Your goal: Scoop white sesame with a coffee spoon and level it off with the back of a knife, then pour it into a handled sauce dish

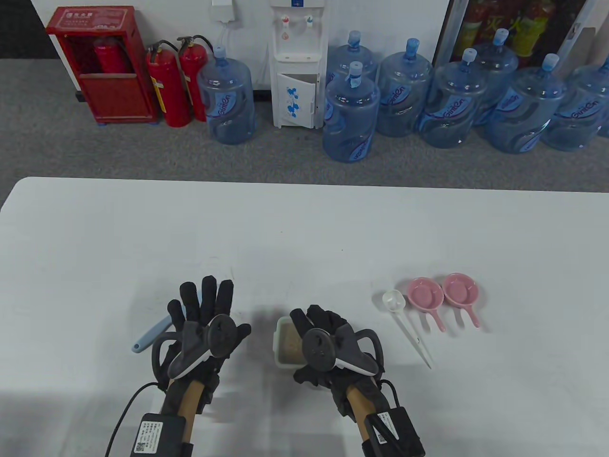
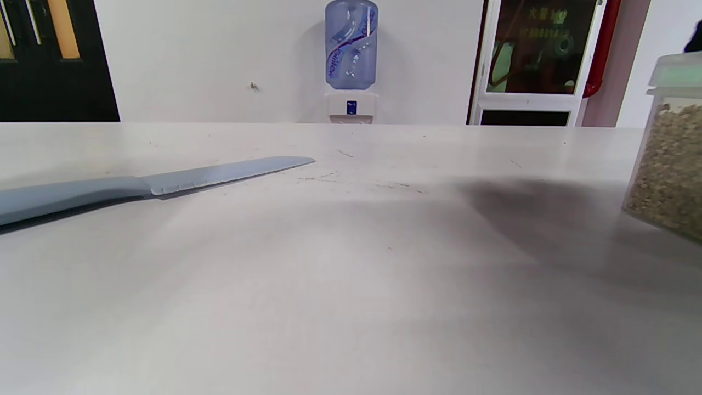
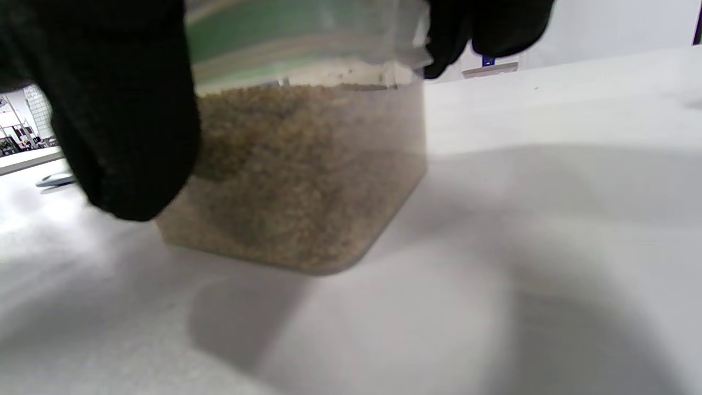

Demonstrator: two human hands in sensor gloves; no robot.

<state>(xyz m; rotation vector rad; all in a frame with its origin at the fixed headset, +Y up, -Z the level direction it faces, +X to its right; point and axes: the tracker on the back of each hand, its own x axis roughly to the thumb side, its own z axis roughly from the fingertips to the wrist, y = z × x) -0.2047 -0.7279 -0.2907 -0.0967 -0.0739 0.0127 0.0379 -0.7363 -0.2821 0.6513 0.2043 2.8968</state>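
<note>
A clear tub of white sesame (image 1: 285, 350) stands near the front middle of the table. My right hand (image 1: 314, 323) grips it from above. In the right wrist view its thumb (image 3: 120, 120) and fingers (image 3: 482, 27) clamp the tub (image 3: 296, 175), which seems just off the table with a shadow under it. My left hand (image 1: 204, 300) hovers with straight fingers and holds nothing. A blue-grey knife (image 1: 148, 335) lies flat partly under it and shows in the left wrist view as the knife (image 2: 164, 184). The white coffee spoon (image 1: 394, 301) lies to the right. Beside it sit two pink handled sauce dishes (image 1: 425, 293) (image 1: 460, 288).
The white table (image 1: 304, 228) runs far beyond the objects. Past its far edge, on the floor, stand several water bottles (image 1: 351, 114), a water dispenser (image 1: 297, 66) and red fire extinguishers (image 1: 169, 85). The tub's corner (image 2: 669, 164) shows at the right of the left wrist view.
</note>
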